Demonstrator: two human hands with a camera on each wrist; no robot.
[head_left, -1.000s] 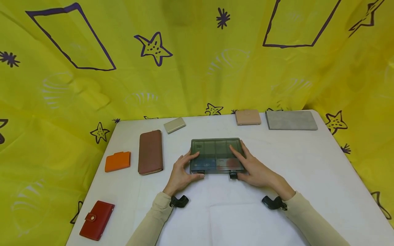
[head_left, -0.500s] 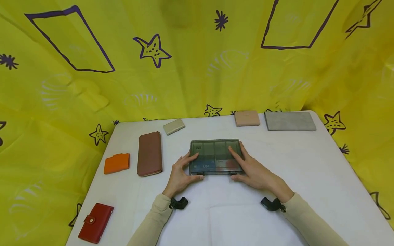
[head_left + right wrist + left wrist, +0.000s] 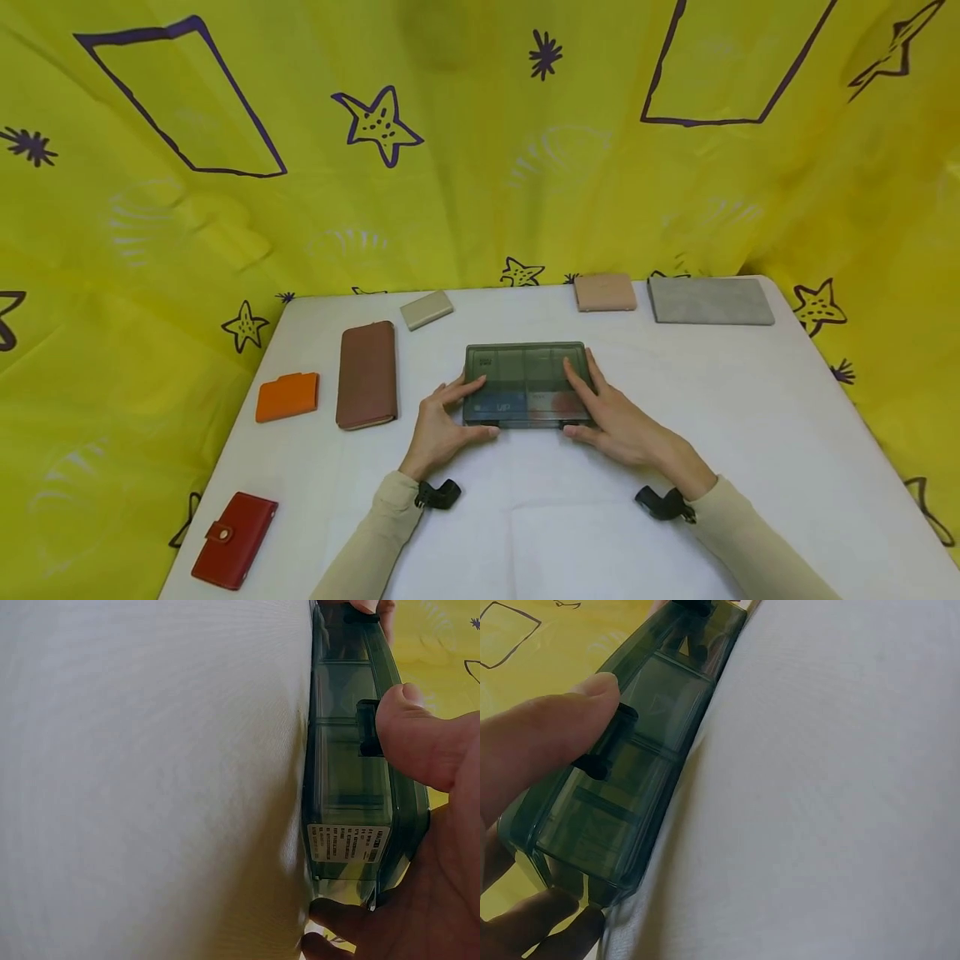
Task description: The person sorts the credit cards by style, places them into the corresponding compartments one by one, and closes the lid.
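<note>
A see-through dark green compartment box (image 3: 525, 367) lies on the white table with its lid down. Through the lid show a blue card with "VIP" on it (image 3: 501, 406) and a grey and reddish card (image 3: 553, 404). My left hand (image 3: 442, 425) grips the box's left end, its thumb at the left black latch (image 3: 611, 742). At the right end, my right hand (image 3: 618, 417) holds the box, thumb against the right latch (image 3: 369, 727) and fingers over the lid and side. A printed label (image 3: 349, 843) shows on the box's end in the right wrist view.
Left of the box lie a brown long wallet (image 3: 367, 375), an orange card holder (image 3: 288, 397) and a red snap wallet (image 3: 235, 540). Along the back are a beige small case (image 3: 427, 310), a pink wallet (image 3: 605, 292) and a grey flat wallet (image 3: 711, 301). Yellow curtain surrounds the table.
The right latch stuck out from the box front a second ago and now lies pressed in under my right thumb. The left hand and the box stay about where they were.
</note>
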